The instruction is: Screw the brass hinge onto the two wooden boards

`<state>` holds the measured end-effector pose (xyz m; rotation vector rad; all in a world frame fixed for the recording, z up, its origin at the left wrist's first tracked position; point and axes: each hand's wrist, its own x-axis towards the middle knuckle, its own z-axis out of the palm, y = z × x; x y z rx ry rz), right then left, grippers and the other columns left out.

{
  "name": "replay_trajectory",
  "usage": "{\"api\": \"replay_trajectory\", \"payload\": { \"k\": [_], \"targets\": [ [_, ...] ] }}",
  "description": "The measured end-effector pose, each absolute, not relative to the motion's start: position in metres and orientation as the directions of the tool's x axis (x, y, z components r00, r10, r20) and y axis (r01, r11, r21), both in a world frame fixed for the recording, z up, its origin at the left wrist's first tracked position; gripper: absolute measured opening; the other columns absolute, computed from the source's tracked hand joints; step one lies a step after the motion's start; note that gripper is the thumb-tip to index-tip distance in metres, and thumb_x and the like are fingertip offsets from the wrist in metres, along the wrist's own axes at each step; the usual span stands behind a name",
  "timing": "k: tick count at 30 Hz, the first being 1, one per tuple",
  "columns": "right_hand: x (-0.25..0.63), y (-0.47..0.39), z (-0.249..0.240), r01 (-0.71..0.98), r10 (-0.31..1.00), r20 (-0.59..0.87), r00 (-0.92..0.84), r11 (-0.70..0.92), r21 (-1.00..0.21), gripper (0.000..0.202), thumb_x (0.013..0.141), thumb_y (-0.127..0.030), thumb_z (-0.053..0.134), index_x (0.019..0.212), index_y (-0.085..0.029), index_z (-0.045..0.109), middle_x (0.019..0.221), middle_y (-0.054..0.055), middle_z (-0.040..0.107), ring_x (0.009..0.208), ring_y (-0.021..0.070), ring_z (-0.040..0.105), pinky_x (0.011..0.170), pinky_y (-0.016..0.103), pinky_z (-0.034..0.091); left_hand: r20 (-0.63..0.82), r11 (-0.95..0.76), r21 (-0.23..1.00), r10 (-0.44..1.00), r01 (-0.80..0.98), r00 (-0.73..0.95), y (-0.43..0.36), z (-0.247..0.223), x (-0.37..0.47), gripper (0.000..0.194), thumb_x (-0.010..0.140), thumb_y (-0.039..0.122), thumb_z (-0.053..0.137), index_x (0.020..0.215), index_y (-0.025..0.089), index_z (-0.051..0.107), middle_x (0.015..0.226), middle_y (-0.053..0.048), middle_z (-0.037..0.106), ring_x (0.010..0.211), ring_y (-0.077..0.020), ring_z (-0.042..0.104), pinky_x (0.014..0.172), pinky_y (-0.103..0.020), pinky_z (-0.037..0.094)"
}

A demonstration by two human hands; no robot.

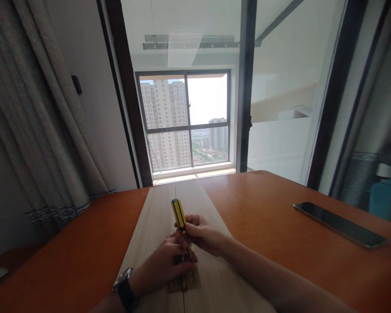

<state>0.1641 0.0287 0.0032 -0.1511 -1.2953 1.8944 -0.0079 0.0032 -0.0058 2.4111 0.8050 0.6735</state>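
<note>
A screwdriver with a yellow and black handle (178, 214) is gripped by my right hand (203, 232), its shaft slanting down to the right toward my left fingertips. My left hand (161, 265) is curled with its fingers bent in around the screwdriver's lower end; what is pinched there, if anything, is mostly hidden. Below the fingers, a flat brass-coloured plate (192, 281), resembling a hinge, lies across the thin seam of the pale wooden board (143, 230). The fingers partly cover this plate.
The board lies lengthwise on an orange-brown wooden table (254, 204). A dark phone (340, 225) rests on the table at right. A grey curtain (42, 108) hangs at left, and a framed glass partition (247, 87) stands beyond the table's far edge. A black watch (125, 287) circles my left wrist.
</note>
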Motion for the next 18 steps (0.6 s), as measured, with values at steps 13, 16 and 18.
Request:
{"api": "replay_trajectory", "payload": {
  "k": [13, 16, 18],
  "targets": [
    [0.1666, 0.0264, 0.0087, -0.552, 0.647, 0.346, -0.679, -0.140, -0.822, 0.039, 0.077, -0.043, 0.078, 0.097, -0.010, 0.068, 0.070, 0.003, 0.067, 0.057, 0.0110, 0.062, 0.048, 0.018, 0.045, 0.357, -0.681, 0.677, 0.635, 0.278, 0.685, 0.0031, 0.0026, -0.0095, 0.030, 0.093, 0.037, 0.056, 0.090, 0.017, 0.077, 0.095, -0.008, 0.065, 0.096, -0.0201, 0.058, 0.089, -0.029, 0.046],
    [0.1659, 0.0258, 0.0090, -0.555, 0.663, 0.338, -0.668, -0.141, -0.820, 0.040, 0.072, -0.041, 0.082, 0.094, -0.010, 0.070, 0.068, 0.002, 0.067, 0.057, 0.0105, 0.062, 0.049, 0.018, 0.046, 0.366, -0.680, 0.675, 0.647, 0.287, 0.669, 0.0026, 0.0031, -0.0088, 0.022, 0.089, 0.031, 0.061, 0.089, 0.017, 0.078, 0.093, -0.007, 0.064, 0.097, -0.0201, 0.058, 0.089, -0.028, 0.046],
    [0.1653, 0.0258, 0.0088, -0.566, 0.688, 0.330, -0.647, -0.143, -0.812, 0.039, 0.070, -0.038, 0.085, 0.093, -0.011, 0.071, 0.069, 0.002, 0.068, 0.059, 0.0093, 0.062, 0.053, 0.018, 0.048, 0.365, -0.670, 0.681, 0.661, 0.296, 0.656, 0.0014, 0.0035, -0.0085, 0.018, 0.088, 0.028, 0.063, 0.089, 0.017, 0.078, 0.093, -0.007, 0.065, 0.097, -0.0201, 0.058, 0.089, -0.028, 0.046]
  ]
}}
